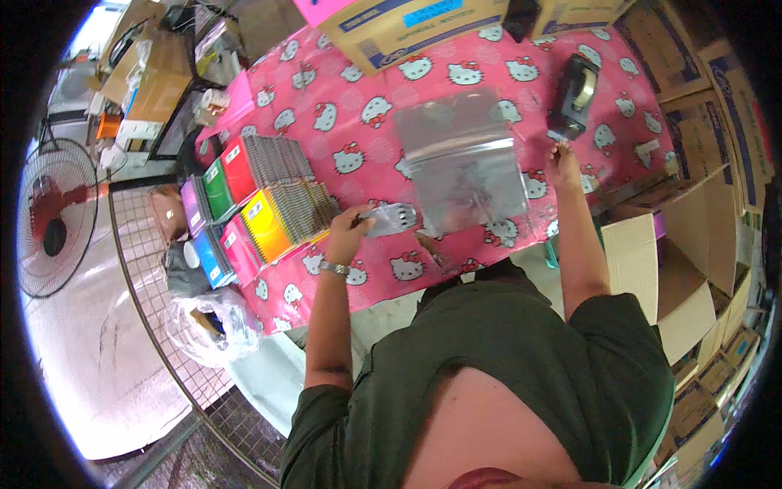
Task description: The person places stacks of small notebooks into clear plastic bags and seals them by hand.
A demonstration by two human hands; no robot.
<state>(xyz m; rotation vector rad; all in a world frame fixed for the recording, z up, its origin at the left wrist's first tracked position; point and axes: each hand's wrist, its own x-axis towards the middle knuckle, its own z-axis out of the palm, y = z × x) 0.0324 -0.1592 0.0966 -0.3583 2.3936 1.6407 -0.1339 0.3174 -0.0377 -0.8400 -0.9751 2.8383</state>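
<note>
Right, the small clear plastic packet (393,220) is just beside the flat pile of clear plastic bags (471,183), off its left edge toward the near corner. On that same side of the pile I've got the left hand (349,231), thumb and fingers closed on the packet's end. Right of the pile, the right hand (564,169) is up at the black tape dispenser (565,106), fingertips close together; I can't tell whether they grip tape. Well left of the pile, coloured spiral notebooks (274,196); beyond it, a cardboard carton (415,34); underneath, a pink cat-print tablecloth (346,134).
</note>
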